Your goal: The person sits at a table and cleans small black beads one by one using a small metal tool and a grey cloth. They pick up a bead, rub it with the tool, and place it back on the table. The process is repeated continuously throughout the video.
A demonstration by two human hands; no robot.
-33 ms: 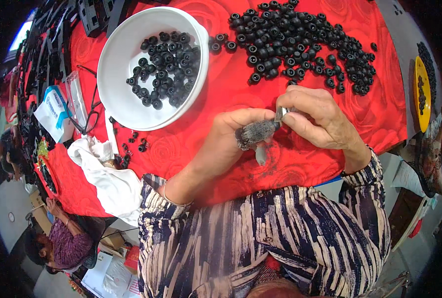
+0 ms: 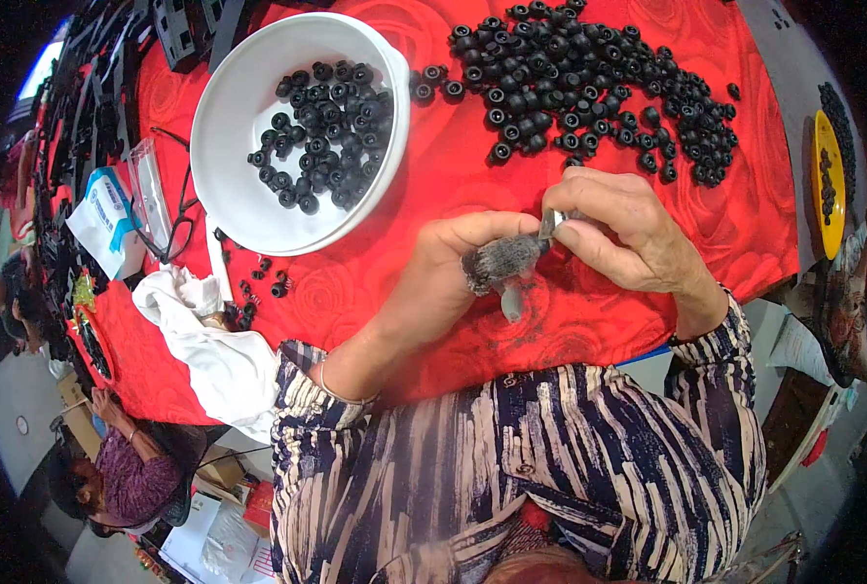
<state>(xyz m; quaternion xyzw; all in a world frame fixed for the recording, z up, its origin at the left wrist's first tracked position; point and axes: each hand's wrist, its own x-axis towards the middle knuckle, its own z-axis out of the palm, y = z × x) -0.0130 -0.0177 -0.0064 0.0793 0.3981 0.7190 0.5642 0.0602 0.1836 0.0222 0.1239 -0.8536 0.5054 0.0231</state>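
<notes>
My left hand (image 2: pixel 440 261) is closed, with a grey knitted cover (image 2: pixel 506 261) over some fingers and another greyish fingertip showing below it. At its fingertips it pinches a small black part (image 2: pixel 544 246), mostly hidden. My right hand (image 2: pixel 633 234) is closed around a small flat metal blade (image 2: pixel 552 223), whose edge meets the black part. Beyond my hands lies a heap of round black rubber-like parts (image 2: pixel 550 83) with hollow ends. To the left, a white bowl (image 2: pixel 221 185) holds more of the same parts.
Red patterned cloth (image 2: pixel 433 341) covers the table, with dark crumbs below my hands. On the left are a white rag (image 2: pixel 209 355), glasses (image 2: pixel 182 234), a blue-white packet (image 2: pixel 107 219) and long black pieces (image 2: pixel 175 34). A yellow plate (image 2: pixel 832 229) stands far right. Another person (image 2: pixel 141 477) sits lower left.
</notes>
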